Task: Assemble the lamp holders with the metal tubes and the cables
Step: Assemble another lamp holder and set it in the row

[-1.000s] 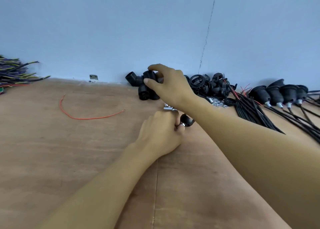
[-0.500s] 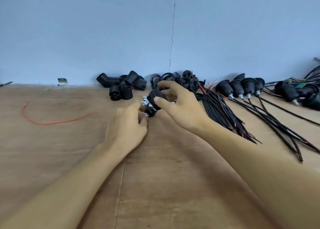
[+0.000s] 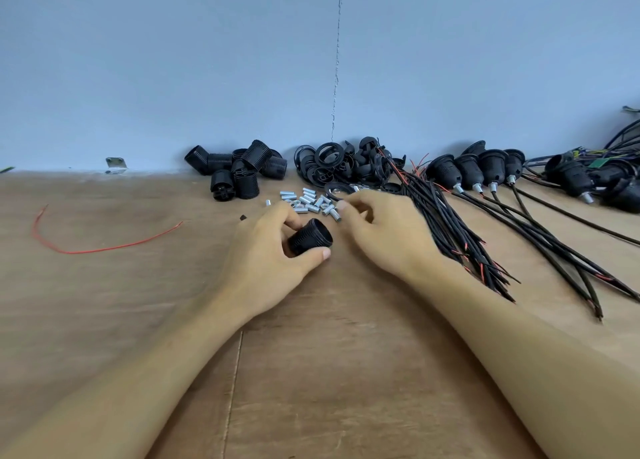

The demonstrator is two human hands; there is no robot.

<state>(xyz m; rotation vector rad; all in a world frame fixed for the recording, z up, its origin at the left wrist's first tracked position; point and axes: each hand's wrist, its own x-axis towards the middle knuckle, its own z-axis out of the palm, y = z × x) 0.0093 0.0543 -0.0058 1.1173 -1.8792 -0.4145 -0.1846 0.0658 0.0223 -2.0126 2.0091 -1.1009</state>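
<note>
My left hand (image 3: pixel 266 254) grips a black threaded lamp holder (image 3: pixel 310 236) just above the wooden table, thumb under it. My right hand (image 3: pixel 384 231) reaches into a small heap of silver metal tubes (image 3: pixel 308 202), and its fingertips pinch one tube (image 3: pixel 335 215) at the heap's near edge. More black lamp holders (image 3: pixel 239 171) lie piled by the wall. A bundle of black cables (image 3: pixel 450 223) with red wire ends runs beside my right hand.
Black rings and caps (image 3: pixel 343 164) are heaped against the blue wall. Several assembled holders with cables (image 3: pixel 474 171) lie at the right. A loose red wire (image 3: pixel 100 247) lies at the left. A plank seam (image 3: pixel 232 389) runs between my forearms.
The lamp holder has passed from my right hand to my left. My right hand has moved onto the metal tubes. The camera has shifted, showing more of the right side.
</note>
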